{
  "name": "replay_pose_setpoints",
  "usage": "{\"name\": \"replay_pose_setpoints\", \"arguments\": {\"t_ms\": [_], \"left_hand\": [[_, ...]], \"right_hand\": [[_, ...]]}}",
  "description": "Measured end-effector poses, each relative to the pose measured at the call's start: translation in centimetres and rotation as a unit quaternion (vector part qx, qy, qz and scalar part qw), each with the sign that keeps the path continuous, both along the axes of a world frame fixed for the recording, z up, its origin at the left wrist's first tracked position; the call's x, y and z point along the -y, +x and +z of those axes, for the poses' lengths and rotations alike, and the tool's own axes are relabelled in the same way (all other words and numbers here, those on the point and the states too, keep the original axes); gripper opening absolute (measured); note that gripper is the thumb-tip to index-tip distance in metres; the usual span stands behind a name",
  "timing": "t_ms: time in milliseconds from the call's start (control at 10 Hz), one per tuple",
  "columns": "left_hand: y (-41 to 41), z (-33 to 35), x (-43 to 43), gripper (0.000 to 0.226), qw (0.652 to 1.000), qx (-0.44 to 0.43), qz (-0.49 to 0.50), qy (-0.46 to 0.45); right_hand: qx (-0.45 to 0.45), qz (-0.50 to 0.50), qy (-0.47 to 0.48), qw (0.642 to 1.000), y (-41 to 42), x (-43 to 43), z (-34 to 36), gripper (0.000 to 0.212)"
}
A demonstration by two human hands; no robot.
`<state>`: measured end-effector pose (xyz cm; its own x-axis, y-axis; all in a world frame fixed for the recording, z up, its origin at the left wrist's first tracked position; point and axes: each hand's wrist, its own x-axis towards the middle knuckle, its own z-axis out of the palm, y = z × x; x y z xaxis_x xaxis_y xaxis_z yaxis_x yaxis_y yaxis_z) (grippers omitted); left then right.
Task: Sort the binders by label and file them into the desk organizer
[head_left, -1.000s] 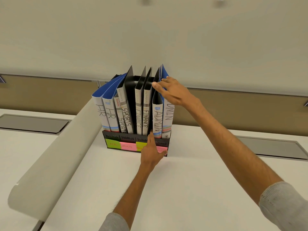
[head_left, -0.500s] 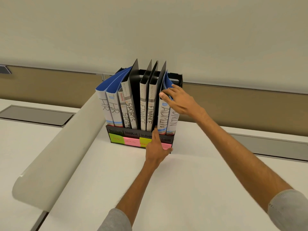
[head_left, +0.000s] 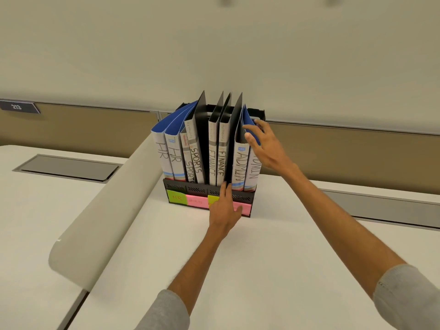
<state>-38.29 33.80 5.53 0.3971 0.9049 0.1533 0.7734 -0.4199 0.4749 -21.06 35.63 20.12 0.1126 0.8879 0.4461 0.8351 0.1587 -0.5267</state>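
Observation:
A black desk organizer (head_left: 190, 188) stands on the white desk with green and pink sticky labels along its front. Several binders stand upright in it: two HR binders (head_left: 166, 153), two SPORTS binders (head_left: 195, 163), two FINANCE binders (head_left: 217, 160) and two ADMIN binders (head_left: 240, 165). My left hand (head_left: 225, 210) rests flat against the organizer's front, its fingers straight and reaching up to the foot of the binders. My right hand (head_left: 266, 144) lies with straight fingers on the blue top edge of the right-hand ADMIN binder (head_left: 252, 172).
A rounded beige divider panel (head_left: 102, 210) runs along the left of the organizer. Grey cable hatches (head_left: 66, 166) are set into the desks at the left and the right. A tan partition (head_left: 345, 158) stands behind.
My right hand has slid down from the binders' tops to the right ADMIN binder, which sits lower in its slot. The left hand has stayed on the organizer's front.

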Motion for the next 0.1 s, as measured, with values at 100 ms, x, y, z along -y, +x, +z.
{"name": "replay_pose_setpoints", "arguments": {"t_ms": [100], "left_hand": [[-1.38, 0.39, 0.27, 0.063, 0.998, 0.024, 0.017, 0.055]], "right_hand": [[-0.057, -0.029, 0.078, 0.995, 0.43, 2.02, -1.44, 0.046]]}}
